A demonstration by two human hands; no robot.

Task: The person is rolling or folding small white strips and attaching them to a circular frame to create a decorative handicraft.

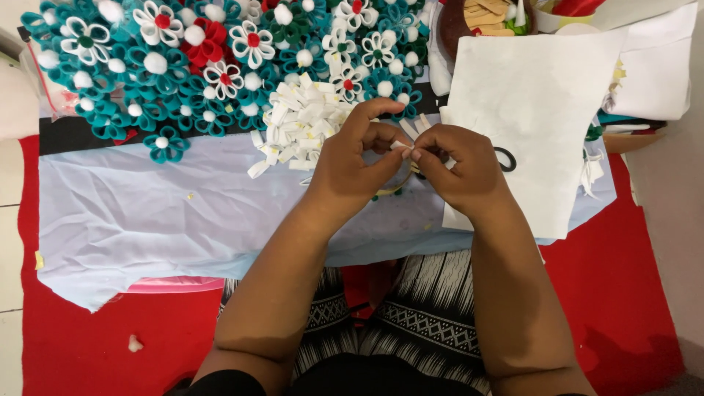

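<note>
My left hand (pixel 359 158) and my right hand (pixel 458 161) meet over a pale blue cloth (pixel 147 213), and together they pinch a small white strip (pixel 401 146) between their fingertips. Just behind the left hand lies a heap of folded white loops (pixel 301 121). Beyond that heap spreads a mass of teal, white and red craft flowers with white pompom centres (pixel 213 55). A thin curved band (pixel 396 188) shows below the hands, partly hidden by them.
A large white foam sheet (pixel 539 95) lies to the right with black scissor handles (pixel 506 158) peeking from under it. More white sheets (pixel 656 66) and a bowl of sticks (pixel 488 18) sit at the back right. Red mat (pixel 95 345) beneath.
</note>
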